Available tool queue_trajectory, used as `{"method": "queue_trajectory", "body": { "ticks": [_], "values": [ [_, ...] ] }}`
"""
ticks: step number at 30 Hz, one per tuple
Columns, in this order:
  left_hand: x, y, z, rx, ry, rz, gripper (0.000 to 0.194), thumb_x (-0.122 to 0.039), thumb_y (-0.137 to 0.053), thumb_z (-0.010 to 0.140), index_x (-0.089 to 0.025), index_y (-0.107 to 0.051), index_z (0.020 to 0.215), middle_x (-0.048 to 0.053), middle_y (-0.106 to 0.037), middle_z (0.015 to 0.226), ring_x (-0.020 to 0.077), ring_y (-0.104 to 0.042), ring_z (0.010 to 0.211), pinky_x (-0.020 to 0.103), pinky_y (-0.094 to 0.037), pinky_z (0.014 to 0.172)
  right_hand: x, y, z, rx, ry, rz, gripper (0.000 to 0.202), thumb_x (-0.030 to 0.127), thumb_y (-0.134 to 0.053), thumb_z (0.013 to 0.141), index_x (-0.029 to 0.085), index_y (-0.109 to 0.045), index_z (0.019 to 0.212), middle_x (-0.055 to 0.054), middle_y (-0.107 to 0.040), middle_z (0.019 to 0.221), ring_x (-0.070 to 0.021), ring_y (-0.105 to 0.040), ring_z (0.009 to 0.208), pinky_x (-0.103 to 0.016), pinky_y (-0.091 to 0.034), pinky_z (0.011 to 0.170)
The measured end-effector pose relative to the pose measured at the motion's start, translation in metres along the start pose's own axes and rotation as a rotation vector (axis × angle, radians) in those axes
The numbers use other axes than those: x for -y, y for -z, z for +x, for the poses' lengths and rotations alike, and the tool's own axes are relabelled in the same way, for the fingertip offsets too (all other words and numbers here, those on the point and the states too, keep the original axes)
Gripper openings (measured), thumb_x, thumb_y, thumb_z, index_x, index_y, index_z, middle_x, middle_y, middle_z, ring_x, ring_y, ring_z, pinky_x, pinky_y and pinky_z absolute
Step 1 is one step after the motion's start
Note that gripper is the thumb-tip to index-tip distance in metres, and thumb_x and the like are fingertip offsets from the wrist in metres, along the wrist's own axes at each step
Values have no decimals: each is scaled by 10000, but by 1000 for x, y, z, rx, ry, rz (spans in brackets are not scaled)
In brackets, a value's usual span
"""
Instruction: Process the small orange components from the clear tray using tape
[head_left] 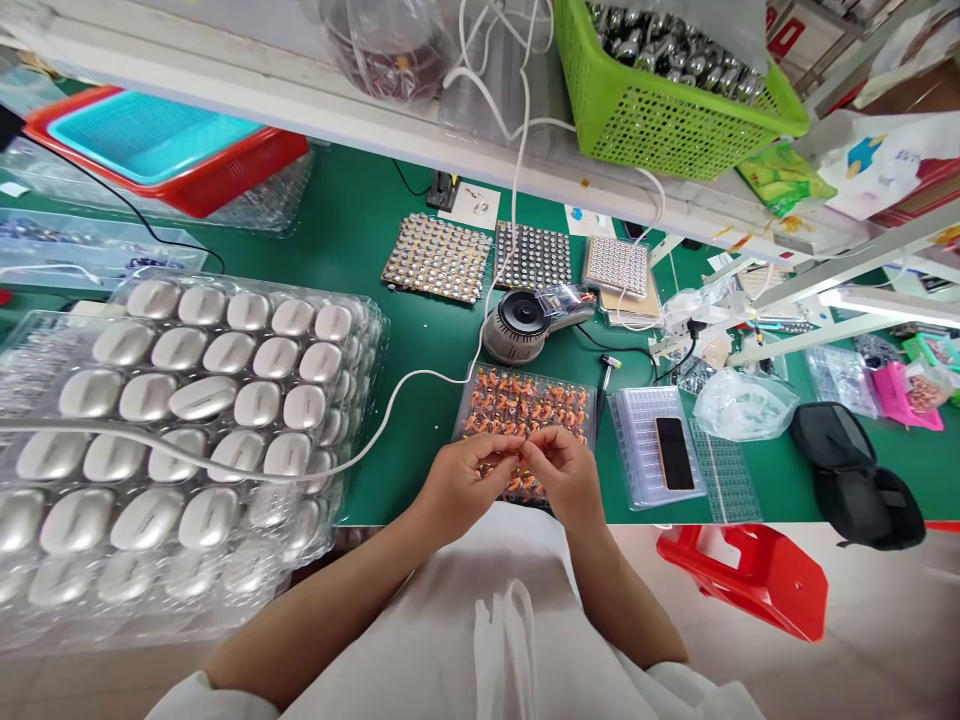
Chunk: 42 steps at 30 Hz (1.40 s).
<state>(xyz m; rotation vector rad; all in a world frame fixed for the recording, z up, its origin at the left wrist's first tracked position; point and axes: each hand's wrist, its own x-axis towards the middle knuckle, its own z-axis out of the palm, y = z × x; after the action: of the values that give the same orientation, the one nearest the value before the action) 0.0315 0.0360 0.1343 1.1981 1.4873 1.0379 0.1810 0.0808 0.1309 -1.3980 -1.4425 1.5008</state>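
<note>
Above a clear tray (466, 400) of small orange parts (529, 400), my two hands come together with their fingertips almost meeting. My left hand (469, 485) is closed in a pinch, with a tiny orange piece just visible at its fingertips. My right hand (566, 475) pinches from the other side. What lies between its fingers is too small and too covered to name. Both hands hide the middle of the tray. Just beyond the tray stands a round grey device with a black top (521, 322).
Stacked clear trays of silvery oval cases (202, 400) fill the left side. To the right lie a phone (675, 455) on plastic trays, a small hammer (609, 365) and a black zip case (855, 475). A white cable (405, 385) crosses the table. A green basket (675, 120) sits on the shelf overhead.
</note>
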Motion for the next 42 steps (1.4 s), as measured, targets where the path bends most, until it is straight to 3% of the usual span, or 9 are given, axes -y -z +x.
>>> {"method": "queue_trajectory", "body": {
  "ticks": [6, 10, 15, 22, 28, 31, 36, 42],
  "values": [
    [-2, 1, 1, 28, 53, -110, 239, -304, -630, 802, -191, -704, 1000, 45, -736, 942, 177, -680, 830, 255, -539, 747, -1, -3, 3, -3, -34, 101, 179, 309, -656, 768, 200, -576, 886, 13, -578, 701, -121, -525, 608, -237, -417, 537],
    [0, 2, 3, 22, 172, -265, 225, -337, -670, 766, -176, -714, 916, 48, -739, 891, 183, -676, 797, 261, -541, 704, -1, -2, 6, 104, -100, 211, 356, 348, -679, 753, 210, -554, 1057, 51, -511, 614, -102, -465, 541, -218, -358, 482],
    [0, 5, 5, 22, 238, -386, 200, -314, -699, 742, -159, -676, 867, 34, -707, 807, 150, -647, 731, 239, -518, 660, -1, 5, 8, 221, -187, 341, 302, 370, -661, 770, 203, -621, 1018, 19, -544, 714, -90, -447, 572, -213, -347, 502],
    [-3, 8, 3, 21, 229, -434, 209, -292, -699, 737, -172, -554, 829, 2, -638, 788, 122, -602, 725, 231, -489, 664, -1, 12, 8, 260, -70, 261, 235, 360, -710, 722, 212, -661, 898, -9, -590, 793, -138, -520, 706, -250, -418, 610],
    [-2, 7, 1, 43, 203, -382, 209, -314, -682, 749, -178, -534, 806, 10, -648, 772, 134, -605, 709, 243, -488, 652, 0, 4, 5, 164, 68, 154, 113, 323, -671, 756, 212, -648, 764, -12, -566, 743, -147, -515, 686, -264, -425, 594],
    [-3, 8, 0, -21, 136, -238, 188, -333, -669, 763, -181, -563, 797, 17, -654, 779, 144, -619, 716, 250, -494, 659, -1, -1, 1, 80, 129, 130, 79, 289, -653, 771, 214, -642, 751, -15, -563, 747, -150, -518, 704, -266, -427, 602],
    [-4, 8, -3, -146, -64, 52, 141, -321, -656, 782, -198, -613, 727, 20, -668, 740, 149, -611, 706, 254, -479, 671, -4, -10, -4, -52, 93, 122, 99, 309, -644, 776, 212, -634, 761, -8, -559, 735, -143, -512, 675, -259, -428, 576],
    [-5, 5, -4, -176, -173, 20, 63, -258, -643, 804, -211, -682, 790, 33, -711, 782, 164, -629, 756, 275, -489, 721, -7, -19, -5, -118, 73, 196, 105, 311, -643, 780, 206, -639, 778, -7, -570, 748, -136, -514, 675, -252, -426, 583]
  ]
}}
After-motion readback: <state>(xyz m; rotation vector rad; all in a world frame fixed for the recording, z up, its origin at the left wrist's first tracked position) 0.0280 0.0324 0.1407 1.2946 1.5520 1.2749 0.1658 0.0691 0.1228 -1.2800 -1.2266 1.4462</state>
